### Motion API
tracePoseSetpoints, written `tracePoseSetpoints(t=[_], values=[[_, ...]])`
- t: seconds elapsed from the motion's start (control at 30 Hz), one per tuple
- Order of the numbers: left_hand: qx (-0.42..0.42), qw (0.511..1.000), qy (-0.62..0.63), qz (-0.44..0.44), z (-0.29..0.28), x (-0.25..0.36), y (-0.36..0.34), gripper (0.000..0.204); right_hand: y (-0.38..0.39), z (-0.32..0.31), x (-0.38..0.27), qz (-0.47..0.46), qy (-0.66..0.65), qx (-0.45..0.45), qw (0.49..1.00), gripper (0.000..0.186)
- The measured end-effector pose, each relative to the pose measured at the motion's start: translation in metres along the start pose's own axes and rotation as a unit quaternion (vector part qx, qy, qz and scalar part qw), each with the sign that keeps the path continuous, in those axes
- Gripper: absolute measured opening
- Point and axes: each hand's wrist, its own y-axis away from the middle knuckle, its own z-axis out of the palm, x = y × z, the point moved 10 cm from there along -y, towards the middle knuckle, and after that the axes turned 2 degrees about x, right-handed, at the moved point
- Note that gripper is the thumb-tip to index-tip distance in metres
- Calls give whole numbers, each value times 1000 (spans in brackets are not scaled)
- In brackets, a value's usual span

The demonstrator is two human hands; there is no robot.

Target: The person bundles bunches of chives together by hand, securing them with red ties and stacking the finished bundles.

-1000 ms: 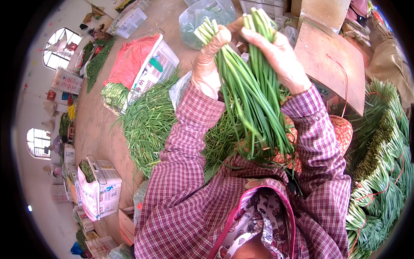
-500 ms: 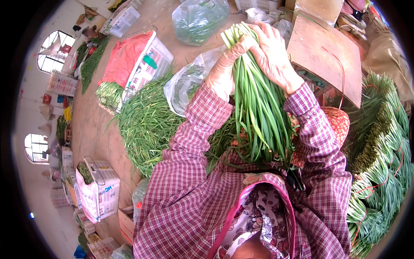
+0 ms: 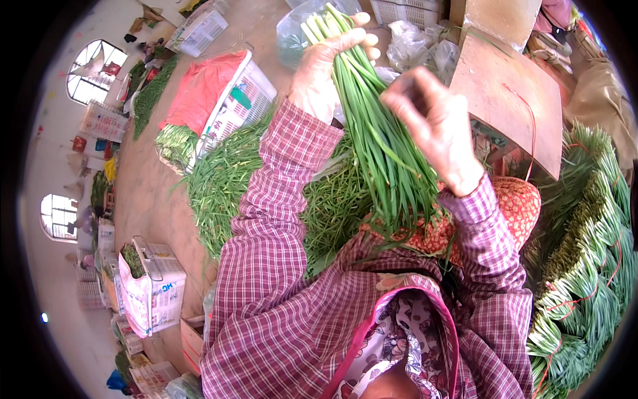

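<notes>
A wide brown floor [image 3: 156, 206]
On it lie a heap of greens [image 3: 222, 189], white baskets [image 3: 169, 299] and a clear plastic bag [image 3: 290, 41]

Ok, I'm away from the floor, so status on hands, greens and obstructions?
Left hand gripping bunch of greens near its pale ends. Right hand beside it, curled, grip unclear. Nothing visible blocking either hand.

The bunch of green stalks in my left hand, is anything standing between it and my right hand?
Nothing visible does. Your right hand is right beside the bunch of green stalks held in your left hand; I can't tell whether its curled fingers touch the leaves.
</notes>
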Motion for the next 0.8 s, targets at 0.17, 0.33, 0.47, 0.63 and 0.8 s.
tracePoseSetpoints(t=[0.17, 0.33, 0.47, 0.63, 0.8], values=[[31, 994, -50, 95, 8, 35, -7, 31, 1, 27, -3, 5, 33, -14, 999, 21], [59, 972, -154, 167, 15, 60, 4, 33, -10, 20, 5, -13, -3, -33, 999, 14], [45, 956, -192, 215, 9, 75, 5, 32, -18, 18, 14, 30, -20, -89, 995, 21], [46, 979, -110, 162, -9, 64, -10, 31, -18, 37, -12, -104, 14, -37, 994, 23], [52, 981, -106, 157, -5, 60, -14, 30, -17, 52, 7, -71, 35, -38, 996, 18]])
